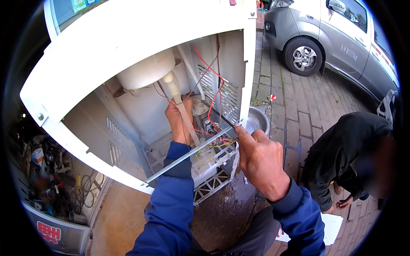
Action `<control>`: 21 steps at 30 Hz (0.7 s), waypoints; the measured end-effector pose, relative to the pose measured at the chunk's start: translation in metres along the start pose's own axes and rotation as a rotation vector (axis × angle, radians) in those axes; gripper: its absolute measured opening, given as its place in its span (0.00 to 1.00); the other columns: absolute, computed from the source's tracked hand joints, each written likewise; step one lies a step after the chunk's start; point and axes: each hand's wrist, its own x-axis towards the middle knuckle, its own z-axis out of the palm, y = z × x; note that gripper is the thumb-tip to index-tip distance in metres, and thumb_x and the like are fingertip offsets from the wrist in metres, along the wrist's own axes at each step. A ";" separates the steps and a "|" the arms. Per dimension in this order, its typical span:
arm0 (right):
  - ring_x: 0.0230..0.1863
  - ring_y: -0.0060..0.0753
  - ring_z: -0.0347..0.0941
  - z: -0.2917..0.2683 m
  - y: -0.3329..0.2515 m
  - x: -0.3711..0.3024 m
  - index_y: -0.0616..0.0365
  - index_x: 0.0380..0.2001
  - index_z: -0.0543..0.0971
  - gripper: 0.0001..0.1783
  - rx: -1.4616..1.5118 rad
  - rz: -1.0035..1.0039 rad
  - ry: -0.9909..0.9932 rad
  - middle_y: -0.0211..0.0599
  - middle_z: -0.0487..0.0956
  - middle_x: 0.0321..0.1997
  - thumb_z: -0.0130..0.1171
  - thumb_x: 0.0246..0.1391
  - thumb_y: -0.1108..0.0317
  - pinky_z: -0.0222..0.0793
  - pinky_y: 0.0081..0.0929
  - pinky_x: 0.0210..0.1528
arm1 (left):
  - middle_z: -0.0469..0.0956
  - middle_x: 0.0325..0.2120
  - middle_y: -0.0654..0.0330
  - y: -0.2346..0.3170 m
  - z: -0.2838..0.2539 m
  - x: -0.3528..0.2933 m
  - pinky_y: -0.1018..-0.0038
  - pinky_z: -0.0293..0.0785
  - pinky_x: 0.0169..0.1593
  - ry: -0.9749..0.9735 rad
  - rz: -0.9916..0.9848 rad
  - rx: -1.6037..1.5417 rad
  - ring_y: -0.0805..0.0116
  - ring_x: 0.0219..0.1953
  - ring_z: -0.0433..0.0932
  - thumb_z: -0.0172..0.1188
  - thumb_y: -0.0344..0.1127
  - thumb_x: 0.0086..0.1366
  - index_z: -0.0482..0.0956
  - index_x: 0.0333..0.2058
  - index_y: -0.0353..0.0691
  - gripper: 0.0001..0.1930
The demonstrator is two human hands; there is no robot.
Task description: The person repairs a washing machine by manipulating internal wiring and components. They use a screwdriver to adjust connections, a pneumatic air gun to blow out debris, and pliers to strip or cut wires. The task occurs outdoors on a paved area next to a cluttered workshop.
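A white appliance cabinet [141, 38], its side open, stands before me. My left hand [180, 117] reaches inside, fingers curled beside a small round metal tank [200, 106] under a white reservoir [147, 70]. What those fingers grip is hidden behind the hand and wires. A pale hose [171, 85] hangs from the reservoir close to it. My right hand [262, 160] is closed at the opening's right edge, around a thin dark-shafted tool [224, 119] that points inward toward the tank; its handle is covered. A metal crossbar [192, 152] spans the opening, just by my right fingertips.
Loose red wires [222, 87] and yellow wires [222, 145] dangle inside the cabinet. Behind its right edge sits a metal basin [258, 119]. A person in dark clothes [341, 149] crouches at the right, near white sheets [332, 228]. A silver van [329, 38] is parked beyond; clutter [55, 179] lies at left.
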 end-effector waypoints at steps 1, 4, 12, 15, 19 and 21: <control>0.20 0.45 0.76 0.003 -0.001 -0.002 0.52 0.54 0.81 0.25 -0.058 -0.014 0.004 0.40 0.73 0.27 0.60 0.50 0.71 0.71 0.43 0.21 | 0.80 0.32 0.64 -0.001 -0.002 0.000 0.75 0.70 0.39 -0.001 0.013 0.017 0.74 0.33 0.75 0.62 0.27 0.60 0.84 0.41 0.31 0.11; 0.19 0.41 0.75 0.010 0.000 -0.006 0.52 0.54 0.81 0.26 -0.114 -0.074 0.054 0.37 0.70 0.26 0.60 0.48 0.71 0.70 0.40 0.19 | 0.80 0.32 0.63 -0.004 -0.005 0.000 0.75 0.71 0.39 0.009 -0.047 -0.012 0.74 0.33 0.75 0.63 0.26 0.60 0.84 0.42 0.31 0.11; 0.21 0.51 0.78 -0.016 0.001 0.010 0.56 0.50 0.82 0.20 0.018 -0.009 -0.079 0.45 0.77 0.25 0.58 0.52 0.72 0.74 0.45 0.23 | 0.82 0.33 0.63 -0.005 -0.002 0.002 0.77 0.71 0.39 0.018 -0.022 -0.121 0.76 0.34 0.76 0.63 0.22 0.59 0.81 0.38 0.31 0.07; 0.24 0.58 0.79 -0.035 0.006 0.022 0.58 0.48 0.82 0.18 0.158 -0.015 -0.134 0.50 0.79 0.25 0.57 0.52 0.73 0.75 0.49 0.26 | 0.83 0.34 0.62 0.002 -0.001 -0.004 0.78 0.71 0.40 0.008 -0.020 -0.067 0.76 0.34 0.76 0.63 0.23 0.60 0.81 0.40 0.31 0.09; 0.26 0.61 0.79 -0.038 0.005 0.026 0.61 0.44 0.82 0.15 0.119 0.000 -0.141 0.53 0.80 0.26 0.57 0.52 0.73 0.76 0.50 0.28 | 0.83 0.35 0.61 0.005 0.002 -0.006 0.77 0.71 0.40 -0.020 -0.122 -0.109 0.75 0.34 0.77 0.62 0.24 0.60 0.82 0.43 0.30 0.11; 0.26 0.60 0.80 -0.038 0.002 0.027 0.61 0.43 0.81 0.14 0.106 -0.013 -0.162 0.53 0.80 0.26 0.57 0.52 0.73 0.77 0.50 0.28 | 0.83 0.35 0.61 0.000 0.001 -0.005 0.77 0.71 0.40 -0.028 -0.075 -0.108 0.75 0.34 0.77 0.62 0.24 0.60 0.83 0.44 0.30 0.12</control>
